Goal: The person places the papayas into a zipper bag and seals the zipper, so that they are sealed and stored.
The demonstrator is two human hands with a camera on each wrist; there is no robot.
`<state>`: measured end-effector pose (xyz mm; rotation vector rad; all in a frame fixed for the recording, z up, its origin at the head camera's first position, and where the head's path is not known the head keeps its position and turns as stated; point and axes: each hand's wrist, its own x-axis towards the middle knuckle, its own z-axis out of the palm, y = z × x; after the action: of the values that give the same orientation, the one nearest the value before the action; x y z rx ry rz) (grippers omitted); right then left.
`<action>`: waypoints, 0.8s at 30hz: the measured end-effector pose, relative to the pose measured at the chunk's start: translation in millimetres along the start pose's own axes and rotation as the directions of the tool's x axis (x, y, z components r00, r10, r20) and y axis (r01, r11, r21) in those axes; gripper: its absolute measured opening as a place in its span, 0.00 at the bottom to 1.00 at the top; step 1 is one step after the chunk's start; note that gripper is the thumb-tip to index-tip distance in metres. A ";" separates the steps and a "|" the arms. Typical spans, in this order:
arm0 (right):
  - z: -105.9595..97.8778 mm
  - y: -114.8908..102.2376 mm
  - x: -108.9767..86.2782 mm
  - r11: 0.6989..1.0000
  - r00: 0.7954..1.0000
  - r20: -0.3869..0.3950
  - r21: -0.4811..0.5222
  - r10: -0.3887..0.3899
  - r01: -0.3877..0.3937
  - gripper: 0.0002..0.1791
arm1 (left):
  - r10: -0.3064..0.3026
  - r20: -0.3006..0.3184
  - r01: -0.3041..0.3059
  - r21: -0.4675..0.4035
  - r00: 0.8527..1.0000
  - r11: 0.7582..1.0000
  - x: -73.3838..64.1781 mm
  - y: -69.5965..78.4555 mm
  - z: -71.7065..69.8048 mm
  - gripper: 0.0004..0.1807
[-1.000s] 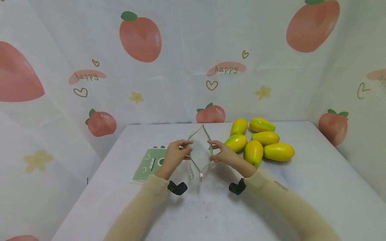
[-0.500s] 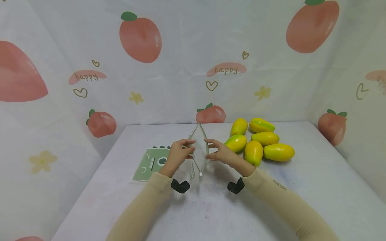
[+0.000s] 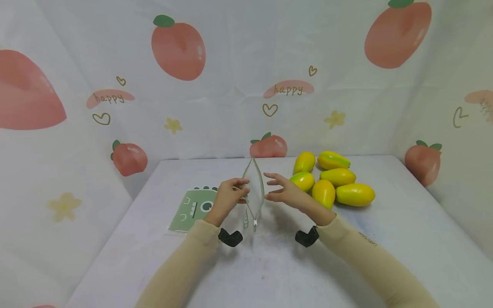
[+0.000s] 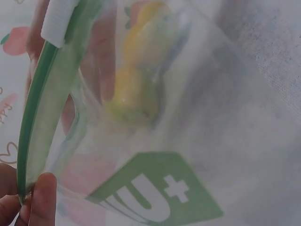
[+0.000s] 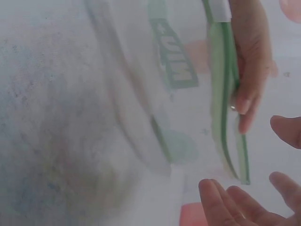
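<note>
A clear zip bag (image 3: 253, 192) with a green seal stands upright mid-table, its mouth spread apart. My left hand (image 3: 230, 199) pinches the left side of its rim between thumb and fingers. Just off the opposite rim, my right hand (image 3: 285, 191) hovers with fingers spread and nothing between them; the right wrist view shows its fingers (image 5: 214, 197) apart from the bag. A white slider (image 4: 59, 21) sits at one end of the seal, and a green printed label (image 4: 160, 190) marks the bag's wall. Through the film, blurred yellow fruit (image 4: 136, 94) shows.
Several yellow-green mangoes (image 3: 356, 194) lie at the back right, close beside my right hand. To the left lies a flat green pack with a cartoon face (image 3: 190, 211), partly behind my left hand. A fruit-patterned cloth (image 3: 231, 107) hangs behind the white table (image 3: 265, 273).
My right hand has let go of the bag's rim and moved slightly right. The bag's mouth has narrowed and shifted a little left. My left hand, still pinching the rim, moved slightly right.
</note>
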<state>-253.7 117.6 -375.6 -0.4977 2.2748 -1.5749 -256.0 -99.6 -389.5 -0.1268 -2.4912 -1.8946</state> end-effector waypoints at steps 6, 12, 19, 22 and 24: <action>-16.8 -11.2 -12.7 0.999 0.999 -0.037 -0.032 -0.009 0.008 0.41 | -0.005 0.005 0.005 -0.021 1.000 1.000 0.4 -1.1 -0.3 0.13; -38.6 -17.4 -25.6 0.998 0.995 -0.094 -0.056 -0.036 0.031 0.41 | -0.007 0.007 0.007 -0.025 1.000 1.000 0.6 -1.2 -1.1 0.13; -65.5 -12.8 -43.9 0.984 0.980 -0.145 -0.135 -0.135 0.116 0.40 | 0.009 0.004 -0.009 -0.017 1.000 1.000 0.3 -1.7 -2.2 0.14; -76.3 -9.7 -53.5 0.974 0.971 -0.183 -0.193 -0.154 0.118 0.40 | 0.008 0.005 -0.008 -0.018 1.000 1.000 0.4 -1.9 -2.6 0.14; -82.7 -6.8 -60.0 0.969 0.966 -0.211 -0.225 -0.150 0.101 0.39 | 0.008 0.006 -0.008 -0.017 1.000 1.000 0.6 -2.3 -2.6 0.14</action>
<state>-237.6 211.1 -337.3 -0.5522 2.6520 -1.5221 -256.8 -102.6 -391.1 -0.1419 -2.4750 -1.9153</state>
